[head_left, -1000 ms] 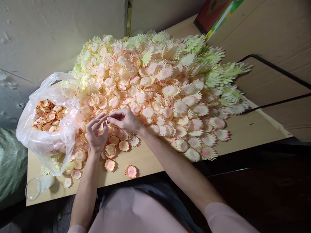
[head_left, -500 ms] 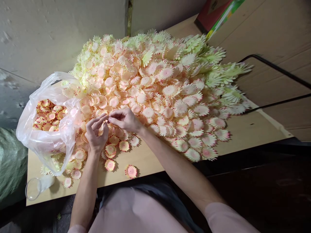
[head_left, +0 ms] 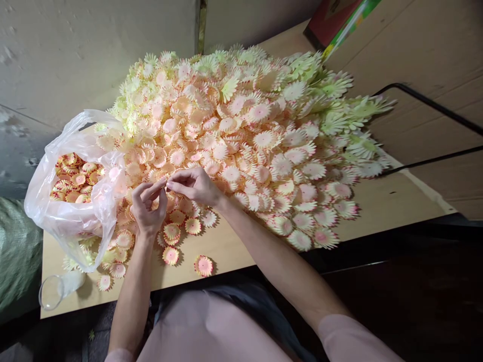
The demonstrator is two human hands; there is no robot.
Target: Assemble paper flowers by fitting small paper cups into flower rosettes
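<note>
My left hand (head_left: 149, 206) and my right hand (head_left: 194, 187) meet fingertip to fingertip over the near left part of a big heap of artificial flower petal layers (head_left: 230, 130). Thumb and fingers of each hand are pinched together. Whatever lies between the fingertips is too small or too hidden to name. The layers are round and fringed, pale pink in the middle, with cream, green or red-tipped edges. Just below my hands, several loose petal layers (head_left: 193, 226) lie on the wooden tabletop (head_left: 234, 251). One single layer (head_left: 203, 266) rests near the table's front edge.
Left of my hands stands an open clear plastic bag (head_left: 75, 216) holding several red-and-yellow flower pieces (head_left: 77, 179). A clear cup (head_left: 53, 292) lies on its side at the front left corner. Cardboard (head_left: 426, 65) and a black metal bar (head_left: 433, 104) are at the right.
Almost nothing differs. Both hands stay pinched together at the same spot, with only a very slight shift to the left.
</note>
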